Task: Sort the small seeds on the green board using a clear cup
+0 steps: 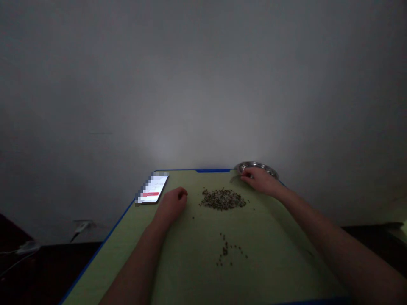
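Note:
A heap of small mixed grains or beans (224,199), dark and pale together, lies in the middle of the light green table. My left hand (174,204) rests on the tabletop left of the heap, its fingers curled into a loose fist with nothing visible in it. Beyond the heap on the right, my right hand (259,180) is at the near rim of a shiny metal plate (271,170), covering part of it. Its fingertips are pinched together; whatever they hold is too small and dim to make out. A faint greyish streak shows beside them. Nearer me, several dark grains (225,249) lie scattered.
A lit phone or tablet (154,189) lies at the table's far left edge, close to my left hand. The table (190,271) has a blue edge and stands against a grey wall (197,84). A plug with a cable (81,228) is in the wall at lower left.

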A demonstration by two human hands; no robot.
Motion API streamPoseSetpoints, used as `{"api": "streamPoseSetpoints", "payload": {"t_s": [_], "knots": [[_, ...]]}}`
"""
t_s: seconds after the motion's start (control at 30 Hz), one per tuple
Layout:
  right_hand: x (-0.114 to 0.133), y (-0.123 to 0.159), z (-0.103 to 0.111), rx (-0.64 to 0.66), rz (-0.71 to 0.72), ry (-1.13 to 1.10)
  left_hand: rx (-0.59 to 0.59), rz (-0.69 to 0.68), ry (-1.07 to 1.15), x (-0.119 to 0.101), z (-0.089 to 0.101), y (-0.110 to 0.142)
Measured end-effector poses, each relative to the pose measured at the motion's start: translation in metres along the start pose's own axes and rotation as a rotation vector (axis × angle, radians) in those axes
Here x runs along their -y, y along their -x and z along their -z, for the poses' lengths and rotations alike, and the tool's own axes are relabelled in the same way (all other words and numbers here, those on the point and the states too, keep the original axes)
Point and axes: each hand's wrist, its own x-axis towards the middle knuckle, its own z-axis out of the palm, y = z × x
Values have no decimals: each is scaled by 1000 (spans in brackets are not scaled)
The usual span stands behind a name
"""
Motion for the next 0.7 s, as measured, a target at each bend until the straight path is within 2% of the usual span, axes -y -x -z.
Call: {"api": "streamPoseSetpoints", "payload": {"t_s": [0.13,0.33,0.57,0.7], "knots": [[-20,17,-3,19,-29,91,12,1,4,0,1,1],[-32,43,-10,24,-67,181,15,-4,-10,0,1,0],[-32,72,-8,50,-48,253,21,-6,-14,0,0,-1],[-27,79,-6,67,-51,265,19,-12,-8,1,-1,-1]]}}
